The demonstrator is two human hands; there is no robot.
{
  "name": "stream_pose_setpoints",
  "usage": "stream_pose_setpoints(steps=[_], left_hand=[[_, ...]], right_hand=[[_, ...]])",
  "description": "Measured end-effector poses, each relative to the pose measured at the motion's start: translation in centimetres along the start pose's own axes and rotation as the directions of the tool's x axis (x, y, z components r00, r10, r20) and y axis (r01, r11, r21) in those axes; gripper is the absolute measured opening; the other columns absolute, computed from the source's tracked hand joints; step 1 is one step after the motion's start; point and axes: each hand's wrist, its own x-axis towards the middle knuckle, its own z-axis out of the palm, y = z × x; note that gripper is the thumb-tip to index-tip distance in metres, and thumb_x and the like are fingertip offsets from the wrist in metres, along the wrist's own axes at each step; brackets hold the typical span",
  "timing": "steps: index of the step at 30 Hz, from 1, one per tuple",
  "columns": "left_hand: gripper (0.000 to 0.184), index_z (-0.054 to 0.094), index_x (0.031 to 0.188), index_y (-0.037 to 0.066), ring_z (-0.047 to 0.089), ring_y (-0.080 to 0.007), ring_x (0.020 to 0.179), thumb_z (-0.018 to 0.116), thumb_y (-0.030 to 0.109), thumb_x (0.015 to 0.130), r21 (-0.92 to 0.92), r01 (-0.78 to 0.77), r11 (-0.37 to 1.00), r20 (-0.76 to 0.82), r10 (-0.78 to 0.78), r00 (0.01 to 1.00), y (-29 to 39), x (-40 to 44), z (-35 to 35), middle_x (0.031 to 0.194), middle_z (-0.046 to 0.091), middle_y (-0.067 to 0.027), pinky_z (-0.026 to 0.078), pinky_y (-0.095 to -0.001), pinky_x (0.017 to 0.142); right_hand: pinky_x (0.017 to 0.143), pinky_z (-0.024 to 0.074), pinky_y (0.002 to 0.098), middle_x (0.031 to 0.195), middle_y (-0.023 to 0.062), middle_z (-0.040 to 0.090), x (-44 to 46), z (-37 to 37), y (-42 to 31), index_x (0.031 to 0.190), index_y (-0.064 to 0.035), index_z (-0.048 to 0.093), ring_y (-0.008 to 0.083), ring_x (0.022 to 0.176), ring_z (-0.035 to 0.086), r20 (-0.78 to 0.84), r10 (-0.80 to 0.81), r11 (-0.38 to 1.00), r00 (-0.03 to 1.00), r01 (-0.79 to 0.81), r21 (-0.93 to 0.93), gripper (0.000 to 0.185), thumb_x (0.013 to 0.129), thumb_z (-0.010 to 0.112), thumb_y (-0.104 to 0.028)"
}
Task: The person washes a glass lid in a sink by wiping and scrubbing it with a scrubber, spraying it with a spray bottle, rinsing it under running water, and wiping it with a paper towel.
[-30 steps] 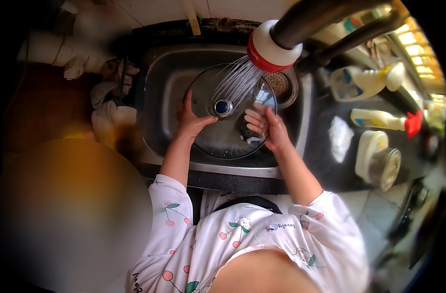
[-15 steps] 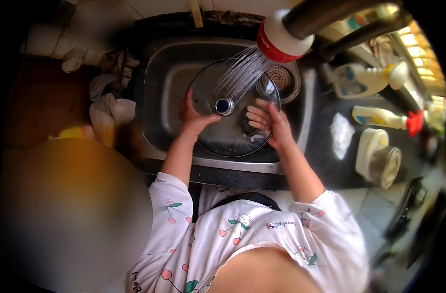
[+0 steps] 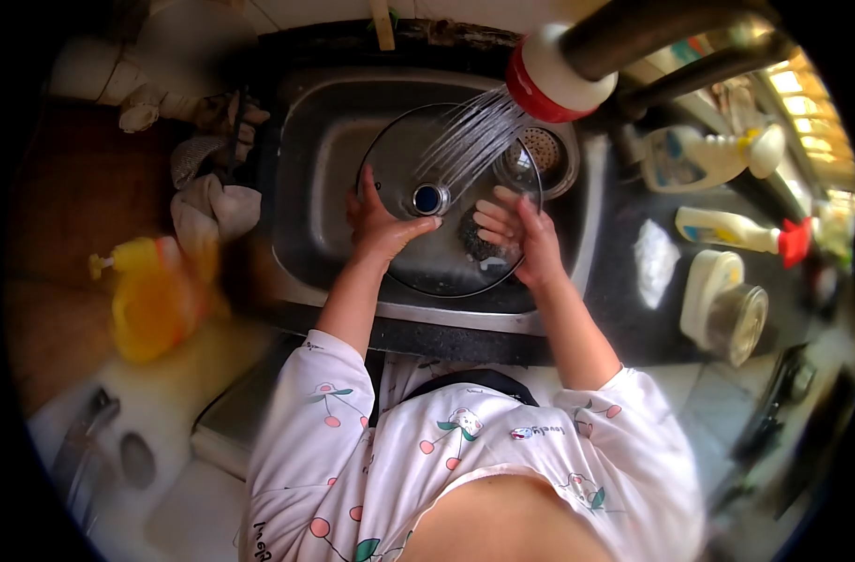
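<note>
A round glass pot lid [image 3: 404,155] with a metal-ringed knob [image 3: 430,199] is held over the sink [image 3: 301,201]. My left hand [image 3: 381,227] grips its left edge, thumb lying on the glass close to the knob. At the right edge, my right hand [image 3: 529,239] has hold of the lid, its pale fingers showing through the glass. Water sprays onto the lid from a red and white faucet head [image 3: 547,80]. A dark scrubber-like clump [image 3: 477,239] shows through the glass under the lid.
A drain strainer [image 3: 540,150] sits at the sink's back right. Spray bottles [image 3: 694,157], a white crumpled item [image 3: 655,262] and containers [image 3: 713,295] are on the right counter. On the left are a pale cloth [image 3: 217,211] and a yellow bottle [image 3: 151,304].
My left hand has shifted slightly right, its thumb now nearer the knob. The lid has moved a little up. A blurred round shape at lower left is gone, revealing the yellow bottle.
</note>
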Motion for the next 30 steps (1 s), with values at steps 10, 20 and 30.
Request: stream_pose_setpoints(steps=[10,20,30], left_hand=[[0.064,0.037,0.128,0.007,0.027,-0.0397,0.126,0.066,0.025,0.074,0.099,-0.557,0.825,-0.54,0.515,0.666,1.9,-3.2,4.1,0.135,0.028,-0.0261,0.02,-0.0452,0.104],[0.049,0.037,0.13,-0.002,0.032,-0.0339,0.127,0.045,0.019,0.086,0.214,-0.793,0.571,-0.076,0.819,0.569,5.9,-4.1,5.4,0.134,0.039,-0.0192,0.019,-0.0463,0.105],[0.056,0.036,0.129,0.0,0.03,-0.0368,0.126,0.045,0.029,0.083,0.383,-0.357,0.852,-0.242,0.466,0.851,8.6,4.3,6.9,0.137,0.032,-0.0195,0.021,-0.0508,0.104]], right_hand=[[0.078,0.0517,0.0347,0.107,0.0211,0.059,-0.5,1.7,1.2,0.119,0.004,0.045,0.0261,0.094,0.061,-0.036,-0.03,0.998,0.999,0.032,0.06,0.046,0.093,0.044,-0.034],[0.076,0.0463,0.0254,0.098,0.0093,0.062,0.8,2.0,2.0,0.112,0.0035,0.054,0.0143,0.086,0.059,-0.003,-0.201,0.98,0.98,0.201,0.006,0.04,0.093,0.046,-0.031],[0.076,0.0499,0.0329,0.099,0.0123,0.061,0.6,2.0,2.8,0.111,0.0022,0.052,0.0202,0.089,0.06,0.046,-0.146,0.988,0.988,0.148,-0.039,0.052,0.093,0.037,-0.044]])
